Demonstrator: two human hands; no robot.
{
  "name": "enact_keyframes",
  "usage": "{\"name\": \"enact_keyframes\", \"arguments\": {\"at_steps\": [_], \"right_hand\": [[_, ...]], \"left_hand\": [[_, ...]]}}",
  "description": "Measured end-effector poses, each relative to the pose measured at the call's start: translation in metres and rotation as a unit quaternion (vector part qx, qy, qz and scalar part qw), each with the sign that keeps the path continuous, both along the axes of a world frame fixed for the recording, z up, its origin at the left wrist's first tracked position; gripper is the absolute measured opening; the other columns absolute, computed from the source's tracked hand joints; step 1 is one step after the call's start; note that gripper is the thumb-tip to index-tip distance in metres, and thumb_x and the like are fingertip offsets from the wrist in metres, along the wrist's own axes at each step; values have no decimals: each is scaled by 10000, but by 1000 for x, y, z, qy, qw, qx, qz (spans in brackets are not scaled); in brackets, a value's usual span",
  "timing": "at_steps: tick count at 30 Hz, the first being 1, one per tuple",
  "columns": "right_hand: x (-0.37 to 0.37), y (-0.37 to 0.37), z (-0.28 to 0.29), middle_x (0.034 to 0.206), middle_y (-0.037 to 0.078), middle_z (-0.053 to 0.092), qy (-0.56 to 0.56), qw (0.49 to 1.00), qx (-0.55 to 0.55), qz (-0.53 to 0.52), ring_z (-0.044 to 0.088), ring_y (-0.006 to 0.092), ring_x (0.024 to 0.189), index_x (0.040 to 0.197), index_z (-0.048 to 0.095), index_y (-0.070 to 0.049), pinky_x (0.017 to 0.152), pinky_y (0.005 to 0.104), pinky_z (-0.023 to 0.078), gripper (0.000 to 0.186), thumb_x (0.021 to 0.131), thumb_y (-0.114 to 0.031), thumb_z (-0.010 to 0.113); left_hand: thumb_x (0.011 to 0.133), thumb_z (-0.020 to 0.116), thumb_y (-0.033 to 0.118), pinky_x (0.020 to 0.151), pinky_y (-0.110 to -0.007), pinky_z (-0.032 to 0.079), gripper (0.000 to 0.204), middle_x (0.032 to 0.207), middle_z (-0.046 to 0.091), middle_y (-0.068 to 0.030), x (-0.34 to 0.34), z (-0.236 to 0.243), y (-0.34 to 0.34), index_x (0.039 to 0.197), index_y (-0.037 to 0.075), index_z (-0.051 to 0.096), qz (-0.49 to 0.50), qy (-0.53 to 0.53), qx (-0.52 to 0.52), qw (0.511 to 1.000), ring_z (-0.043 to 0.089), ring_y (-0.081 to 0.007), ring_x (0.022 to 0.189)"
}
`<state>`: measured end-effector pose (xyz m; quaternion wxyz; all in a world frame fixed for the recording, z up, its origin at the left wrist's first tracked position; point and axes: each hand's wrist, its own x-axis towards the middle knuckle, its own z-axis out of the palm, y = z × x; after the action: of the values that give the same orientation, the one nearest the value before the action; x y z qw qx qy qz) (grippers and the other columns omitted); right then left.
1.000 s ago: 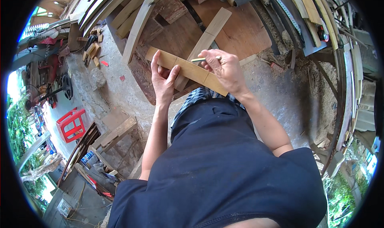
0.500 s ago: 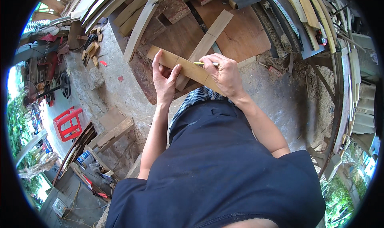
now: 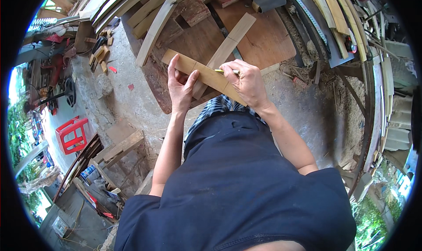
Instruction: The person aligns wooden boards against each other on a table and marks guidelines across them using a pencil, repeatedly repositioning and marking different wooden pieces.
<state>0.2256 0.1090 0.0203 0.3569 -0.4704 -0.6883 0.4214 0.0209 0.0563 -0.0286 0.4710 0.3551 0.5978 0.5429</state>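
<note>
A short flat wooden board (image 3: 206, 75), with dark lines across its face, is held slantwise before me. My left hand (image 3: 180, 86) grips its left part, thumb on the near edge and fingers at the far side. In my right hand (image 3: 246, 81) a yellow-green pencil (image 3: 223, 71) is pinched, its tip pointing left over the board's face; whether the tip touches the wood I cannot tell. That hand's lower side rests by the board's right end. Beneath, a longer pale plank (image 3: 233, 37) lies slanted on a low worktable (image 3: 268, 40).
Curved wooden strips (image 3: 160, 26) lean over the table's left side. Long boards (image 3: 329, 13) stand at the far right beside sawdust. Small wood offcuts (image 3: 101, 55) lie on the concrete floor at left. A red plastic stool (image 3: 71, 135) and a timber frame (image 3: 121, 147) are further left.
The pencil in my right hand has tilted slightly and its tip sits a little further right. My left hand and the board stay nearly still; the view has shifted slightly.
</note>
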Motion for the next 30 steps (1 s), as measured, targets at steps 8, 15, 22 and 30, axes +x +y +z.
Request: {"name": "enact_keyframes", "arguments": {"at_steps": [8,15,22,30], "right_hand": [[-5,4,-3,914,177,726,22,999,31,5,705,363,817,980,743,-12,724,416,560,202,997,-183,637],[27,-7,7,833,126,673,-71,996,48,-8,650,342,773,902,718,-21,707,429,531,241,1013,-219,635],[33,-7,10,982,125,613,-129,984,126,15,623,309,937,957,669,-25,822,431,523,183,1022,-189,620],[60,19,18,980,109,636,-142,979,143,-12,645,314,944,986,667,-39,826,440,540,164,1027,-186,606]], "left_hand": [[948,754,28,995,-329,550,754,1235,679,-122,1,-2,2,1571,131,341,-2,-13,8,1000,659,-178,1143],[945,753,21,943,-310,569,750,1195,690,-122,0,-1,1,1566,122,346,7,-8,-1,1000,683,-170,1075],[926,763,14,722,-283,626,710,1159,700,-111,-9,14,10,1538,141,425,46,-52,-35,997,720,-175,979],[922,782,52,794,-300,631,711,1165,700,-113,20,21,66,1535,148,435,36,-58,-8,998,712,-172,1006]]}}
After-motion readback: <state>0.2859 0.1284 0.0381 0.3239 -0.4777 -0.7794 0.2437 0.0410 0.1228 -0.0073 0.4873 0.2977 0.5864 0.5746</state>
